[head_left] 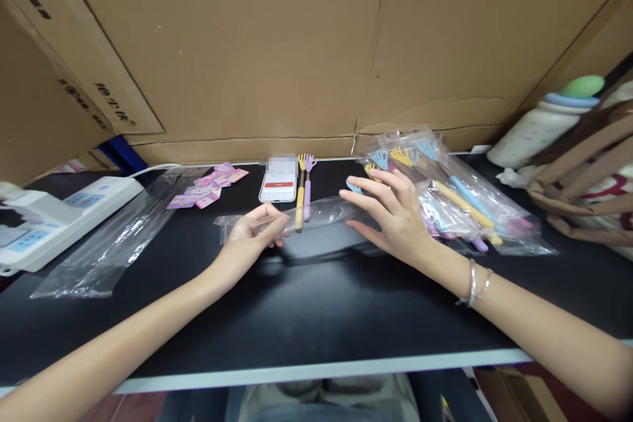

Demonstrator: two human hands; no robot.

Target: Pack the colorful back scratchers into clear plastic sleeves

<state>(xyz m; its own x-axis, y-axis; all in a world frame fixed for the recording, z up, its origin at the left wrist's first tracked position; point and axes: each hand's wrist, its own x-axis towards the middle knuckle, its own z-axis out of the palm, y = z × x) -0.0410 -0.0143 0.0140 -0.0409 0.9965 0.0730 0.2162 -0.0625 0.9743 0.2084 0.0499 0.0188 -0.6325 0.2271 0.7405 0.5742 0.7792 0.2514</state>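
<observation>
On the black table (306, 316), just in front of the phone (278, 186), lies a long clear plastic sleeve (316, 214), glossy and crinkled (see-through). The left hand (250, 241) pinches its near end; the right hand (390, 211), fingers spread, rests flat on its other end. Two back scratchers (303, 188), yellow and purple, lie right of the phone.

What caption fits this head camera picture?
Two hands, left hand and right hand, hold a clear plastic bag.

even, fairly bright overhead light; soft shadows under the hands on the dark surface (316, 316). glare on the clear plastic bags (113, 237). wide-angle bending at edges; corners slightly soft.
</observation>
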